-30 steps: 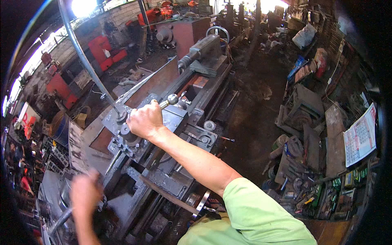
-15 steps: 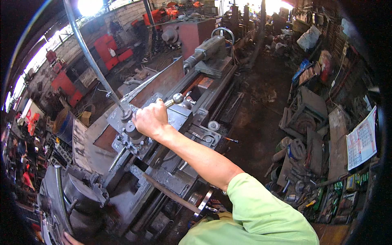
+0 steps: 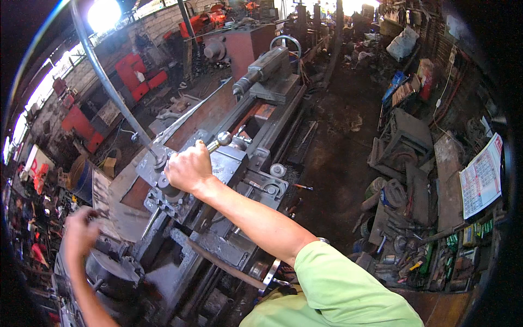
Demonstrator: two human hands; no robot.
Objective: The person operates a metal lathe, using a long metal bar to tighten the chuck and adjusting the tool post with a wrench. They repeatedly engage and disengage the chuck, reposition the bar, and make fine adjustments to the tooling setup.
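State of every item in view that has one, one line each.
Right hand: closed around ball-ended lever
Ball-ended lever: gripped, ball end bare past the hand
Left hand: motion-blurred; can't tell if holding anything
Chuck: turning or still, can't tell
Tailstock: seated on lathe bed
Printed sheet: hanging, printed face showing

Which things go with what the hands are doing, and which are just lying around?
In use:
shiny ball-ended metal lever, gripped by the bare right hand
long grey metal lathe bearing it

Seemingly just lying about:
crumpled whitish sack
small mixed metal tools, lower right
bright red boxy pieces, upper left
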